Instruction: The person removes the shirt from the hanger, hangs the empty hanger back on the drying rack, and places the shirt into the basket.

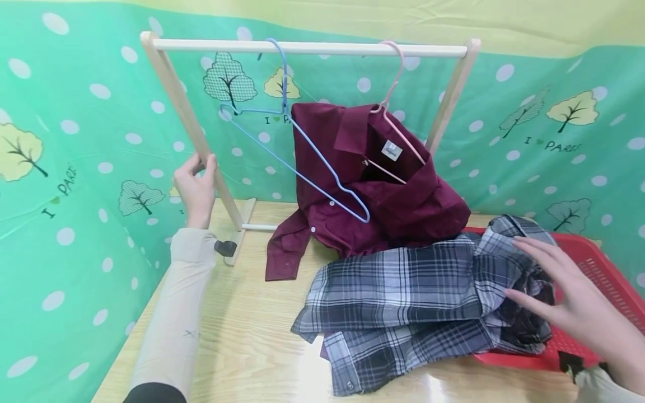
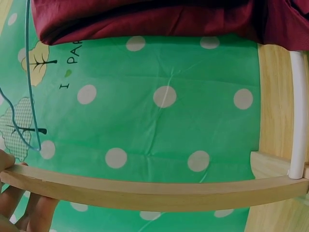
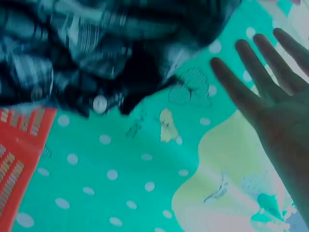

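Note:
My left hand (image 1: 196, 189) grips the left wooden post of a small clothes rack (image 1: 182, 109), thumb and fingers on either side of the post (image 2: 145, 191). From the rack's white bar hang a bare blue hanger (image 1: 284, 67) and a pink hanger (image 1: 401, 62). A maroon shirt (image 1: 322, 143) is on the pink hanger, its collar spread and its lower part bunched on the table. My right hand (image 1: 579, 294), fingers spread and holding nothing, is over the right end of a crumpled plaid shirt (image 1: 398, 291). In the right wrist view the plaid cloth (image 3: 87, 43) lies beside the hand.
A red plastic basket (image 1: 584, 249) stands at the right, with the plaid shirt partly in it and partly on the wooden table (image 1: 252, 336). A green dotted cloth (image 1: 75, 224) with tree prints covers the wall behind and at the left.

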`<state>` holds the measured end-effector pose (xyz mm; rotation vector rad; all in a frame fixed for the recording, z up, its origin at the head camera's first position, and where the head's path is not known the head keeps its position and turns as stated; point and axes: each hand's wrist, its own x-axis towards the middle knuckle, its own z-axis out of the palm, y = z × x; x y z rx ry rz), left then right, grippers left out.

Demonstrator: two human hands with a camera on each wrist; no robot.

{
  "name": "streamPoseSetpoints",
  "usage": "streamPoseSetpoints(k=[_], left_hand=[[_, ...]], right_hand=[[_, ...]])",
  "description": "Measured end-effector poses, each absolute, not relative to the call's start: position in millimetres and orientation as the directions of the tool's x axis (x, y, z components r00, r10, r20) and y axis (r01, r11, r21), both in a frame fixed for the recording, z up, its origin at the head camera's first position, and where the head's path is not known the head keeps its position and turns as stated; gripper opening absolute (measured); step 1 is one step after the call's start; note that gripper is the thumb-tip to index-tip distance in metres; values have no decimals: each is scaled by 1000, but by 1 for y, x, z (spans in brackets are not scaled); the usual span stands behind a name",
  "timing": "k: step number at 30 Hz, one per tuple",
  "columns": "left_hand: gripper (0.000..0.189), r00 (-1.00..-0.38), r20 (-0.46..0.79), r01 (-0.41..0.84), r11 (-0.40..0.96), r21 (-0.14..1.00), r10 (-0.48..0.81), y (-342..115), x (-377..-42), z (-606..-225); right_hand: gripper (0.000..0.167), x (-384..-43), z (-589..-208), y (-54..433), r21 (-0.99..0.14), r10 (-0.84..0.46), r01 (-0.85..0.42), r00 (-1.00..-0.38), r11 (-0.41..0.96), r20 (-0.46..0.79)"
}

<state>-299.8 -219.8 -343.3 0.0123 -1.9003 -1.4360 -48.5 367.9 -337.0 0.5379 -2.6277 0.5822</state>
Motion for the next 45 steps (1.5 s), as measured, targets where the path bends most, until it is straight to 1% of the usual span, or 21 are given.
streamPoseSetpoints(k=[3, 5, 10, 18, 23, 27, 30, 34, 39, 42, 45], left_hand=[[20, -721, 551, 413, 378, 829, -421, -220, -301, -344], [20, -720, 551, 414, 375, 829, -423, -220, -301, -343], [20, -718, 549, 413, 372, 831, -429, -219, -302, -342], [20, -730, 535, 408, 357, 840, -425, -218, -301, -342], [20, -724, 541, 410, 363, 837, -428, -218, -299, -341], [20, -721, 550, 418, 367, 831, -422, -219, -299, -340], [20, -720, 557, 429, 365, 826, -414, -219, -299, -340], [21, -726, 550, 422, 364, 830, -413, -218, -299, -340], [21, -722, 551, 416, 375, 829, -419, -218, -299, -341], [21, -715, 560, 420, 383, 822, -418, -219, -299, -342], [21, -713, 563, 421, 388, 820, -417, -220, -300, -343]], right_hand=[[96, -47, -333, 354, -297, -349, -523, -805, 799, 479], [95, -43, -331, 345, -300, -382, -556, -791, 775, 478], [97, -36, -332, 326, -295, -431, -580, -788, 760, 439], [102, -38, -352, 314, -222, -525, -624, -764, 749, 375], [102, -38, -359, 310, -213, -545, -631, -762, 746, 350], [103, -37, -365, 307, -166, -558, -632, -757, 757, 339], [105, -37, -371, 304, -118, -555, -616, -765, 779, 325], [109, -34, -380, 298, -65, -534, -569, -800, 820, 273], [113, -32, -388, 291, -60, -506, -524, -842, 850, 186], [114, -31, -392, 288, -60, -513, -529, -840, 846, 177], [109, -32, -396, 287, -28, -538, -555, -816, 831, 212]])
